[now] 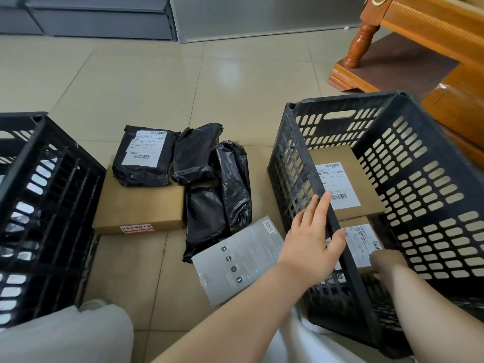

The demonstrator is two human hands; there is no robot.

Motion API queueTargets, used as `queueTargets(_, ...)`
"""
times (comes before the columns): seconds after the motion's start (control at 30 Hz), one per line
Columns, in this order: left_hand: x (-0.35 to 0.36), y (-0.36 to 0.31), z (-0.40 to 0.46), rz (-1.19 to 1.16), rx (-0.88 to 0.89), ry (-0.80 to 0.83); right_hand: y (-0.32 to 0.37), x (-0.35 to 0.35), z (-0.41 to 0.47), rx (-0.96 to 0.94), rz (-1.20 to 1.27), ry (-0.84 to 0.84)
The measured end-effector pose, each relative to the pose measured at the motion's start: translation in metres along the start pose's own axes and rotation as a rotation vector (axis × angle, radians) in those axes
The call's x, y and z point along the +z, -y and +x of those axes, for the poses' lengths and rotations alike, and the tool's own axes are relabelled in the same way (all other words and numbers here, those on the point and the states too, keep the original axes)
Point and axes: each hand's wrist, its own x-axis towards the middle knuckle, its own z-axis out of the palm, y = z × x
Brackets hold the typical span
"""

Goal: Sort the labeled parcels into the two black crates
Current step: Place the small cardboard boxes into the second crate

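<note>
right grip (385, 263) on boxed parcel (362, 247), inside crate (419, 179)

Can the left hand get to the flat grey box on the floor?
Probably yes. The left hand rests on the rim of the right black plastic crate, right beside the flat grey box, which lies uncovered on the floor.

— The crates?
— Right crate (408, 163) and left crate (39, 205) are matt black slotted plastic, scuffed.
— And the parcels?
— Glossy, crinkled black plastic bags (233, 179); matt brown cardboard box (138, 205); smooth grey envelope (241, 260). Floor (157, 74) is shiny tile; far-right furniture (432, 27) is varnished wood.
</note>
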Motion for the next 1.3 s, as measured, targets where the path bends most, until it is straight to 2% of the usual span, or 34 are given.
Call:
queueTargets(0.1,-0.001,-0.001,-0.001,0.013,0.003,-0.001,-0.016,0.016,0.047,-0.036,-0.132,0.031)
queueTargets(0.27,-0.002,-0.001,-0.001,0.020,0.002,-0.010,0.012,0.010,-0.027,-0.120,-0.254,0.077)
queueTargets(0.4,-0.001,-0.003,-0.001,0.018,-0.004,-0.010,0.008,0.013,-0.035,-0.273,-0.329,0.015)
queueTargets(0.5,-0.002,-0.002,-0.001,0.023,0.000,-0.005,0.007,0.008,-0.029,-0.303,-0.377,0.061)
queueTargets(0.8,-0.002,0.000,0.000,0.041,-0.001,0.002,0.011,-0.005,-0.038,-0.264,-0.413,0.175)
queueTargets(0.97,-0.009,0.000,0.000,0.038,-0.016,0.060,0.010,-0.006,-0.036,-0.218,-0.459,0.222)
queueTargets(1.07,-0.018,-0.001,-0.001,0.021,-0.021,0.103,0.013,-0.005,-0.046,-0.235,-0.487,0.165)
queueTargets(1.2,-0.032,0.002,-0.015,-0.148,-0.059,0.149,0.021,-0.003,-0.066,-0.233,-0.553,0.096)
queueTargets(1.3,-0.044,0.015,-0.027,-0.108,-0.084,0.137,0.033,-0.007,-0.080,-0.308,-0.522,0.068)
